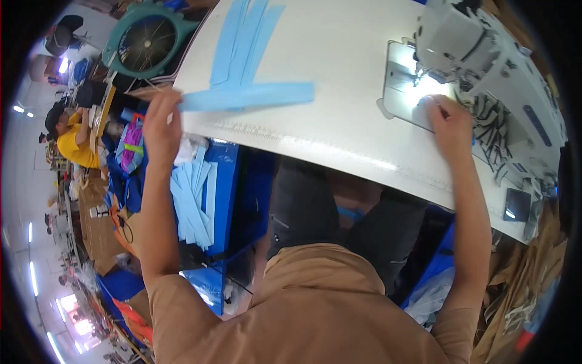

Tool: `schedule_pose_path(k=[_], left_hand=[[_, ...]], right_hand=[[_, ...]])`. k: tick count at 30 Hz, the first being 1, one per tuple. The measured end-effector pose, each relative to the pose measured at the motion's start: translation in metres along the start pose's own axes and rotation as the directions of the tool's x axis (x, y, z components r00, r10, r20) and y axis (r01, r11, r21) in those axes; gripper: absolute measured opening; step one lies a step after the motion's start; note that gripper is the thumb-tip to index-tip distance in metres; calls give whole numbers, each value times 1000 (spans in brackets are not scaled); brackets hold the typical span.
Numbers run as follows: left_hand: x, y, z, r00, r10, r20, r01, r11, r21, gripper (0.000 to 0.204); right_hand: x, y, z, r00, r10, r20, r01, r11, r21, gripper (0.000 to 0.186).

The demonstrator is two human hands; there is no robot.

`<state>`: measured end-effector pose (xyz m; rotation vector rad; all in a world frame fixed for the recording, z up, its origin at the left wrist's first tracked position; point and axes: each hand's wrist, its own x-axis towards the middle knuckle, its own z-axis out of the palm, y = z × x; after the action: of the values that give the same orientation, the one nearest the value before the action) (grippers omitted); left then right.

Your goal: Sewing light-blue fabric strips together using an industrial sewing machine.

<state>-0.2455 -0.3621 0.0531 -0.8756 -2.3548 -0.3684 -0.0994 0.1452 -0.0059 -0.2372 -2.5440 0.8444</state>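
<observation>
My left hand [162,124] is closed on one end of a light blue fabric strip [267,94], out at the table's left edge. The strip stretches rightward over the white tabletop, across the lower ends of several similar blue strips [233,48] lying there. At the right, my right hand [451,124] is by the lit metal plate [400,91] of a white sewing machine [485,45], its thumb and fingers drawn together. Glare and the hand itself hide whatever may be between those fingertips.
More blue strips [193,200] hang over a blue surface below the table's left side. A green round fan [145,42] stands at the far left. Dark scraps [492,124] lie beside the machine, and a small dark device [517,205] sits at the table's right end. A person in yellow [79,142] sits further left.
</observation>
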Motion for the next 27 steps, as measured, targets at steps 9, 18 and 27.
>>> schedule_pose_path(k=[9, 18, 27], left_hand=[[-302, -87, -78, 731, -680, 52, 621, 695, 364, 27], [-424, -102, -73, 462, -787, 410, 763, 588, 268, 30], [-321, -147, -76, 545, -836, 64, 793, 539, 283, 24]], right_hand=[[-2, 16, 6, 997, -52, 52, 57, 994, -89, 26], [-2, 20, 12, 994, 43, 101, -20, 977, -212, 29], [1, 28, 18, 997, 1, 73, 13, 983, -181, 29]])
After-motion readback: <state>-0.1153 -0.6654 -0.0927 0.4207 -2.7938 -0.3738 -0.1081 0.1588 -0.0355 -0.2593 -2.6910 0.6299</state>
